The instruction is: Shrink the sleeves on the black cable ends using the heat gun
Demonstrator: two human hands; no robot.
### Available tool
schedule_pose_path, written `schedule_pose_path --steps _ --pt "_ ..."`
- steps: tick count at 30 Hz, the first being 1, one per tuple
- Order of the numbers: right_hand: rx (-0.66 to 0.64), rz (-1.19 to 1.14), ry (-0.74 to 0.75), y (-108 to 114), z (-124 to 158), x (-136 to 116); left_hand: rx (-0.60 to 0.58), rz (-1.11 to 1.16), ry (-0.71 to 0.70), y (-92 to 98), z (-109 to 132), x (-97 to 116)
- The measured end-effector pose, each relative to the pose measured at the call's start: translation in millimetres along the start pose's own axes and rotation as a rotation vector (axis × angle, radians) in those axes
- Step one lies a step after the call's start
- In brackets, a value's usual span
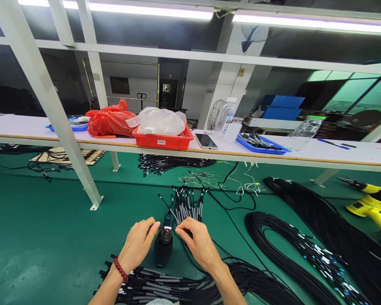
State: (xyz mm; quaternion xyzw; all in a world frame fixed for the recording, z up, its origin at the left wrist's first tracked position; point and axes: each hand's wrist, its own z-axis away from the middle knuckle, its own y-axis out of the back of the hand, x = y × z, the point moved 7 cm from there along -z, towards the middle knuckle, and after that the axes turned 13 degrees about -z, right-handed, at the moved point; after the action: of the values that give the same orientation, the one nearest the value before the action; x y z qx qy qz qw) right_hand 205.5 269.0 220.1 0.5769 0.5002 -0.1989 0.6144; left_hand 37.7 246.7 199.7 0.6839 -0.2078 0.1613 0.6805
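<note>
My left hand [138,243], with a dark red bead bracelet at the wrist, pinches one end of a thin black cable. Its other side is pinched between thumb and forefinger of my right hand [200,245]. Between my fingertips a short white sleeve [168,228] on the cable lies across the top of an upright black heat tool [163,250], where an orange glow shows. Whether it touches the nozzle I cannot tell. Just behind are black cables with grey sleeves [187,207]. More such cables [158,279] lie in front, partly under my forearms.
Coiled black cables [263,224] and a yellow heat gun [368,205] lie to the right on the green surface [44,237]. A raised white shelf [120,142] carries a red tray [161,142], a phone [205,141], bottles and a blue tray [263,146]. A metal post [73,165] stands left.
</note>
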Motion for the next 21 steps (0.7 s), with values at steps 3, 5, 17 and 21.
schedule_pose_path --steps 3,5,17,21 --pt "0.001 -0.011 0.014 -1.6 -0.4 -0.5 0.0 -0.019 -0.01 -2.1 -1.5 -2.6" --pt "0.013 -0.01 0.022 -1.9 -1.0 0.3 0.007 0.003 -0.027 -2.8 -2.2 -3.5" --pt "0.041 -0.037 0.009 -2.3 -1.5 -0.6 0.043 0.043 -0.034 2.7 -0.3 -5.3" --pt "0.01 -0.042 0.024 -3.5 0.5 -2.1 0.031 0.028 -0.021 0.1 -0.3 -7.9"
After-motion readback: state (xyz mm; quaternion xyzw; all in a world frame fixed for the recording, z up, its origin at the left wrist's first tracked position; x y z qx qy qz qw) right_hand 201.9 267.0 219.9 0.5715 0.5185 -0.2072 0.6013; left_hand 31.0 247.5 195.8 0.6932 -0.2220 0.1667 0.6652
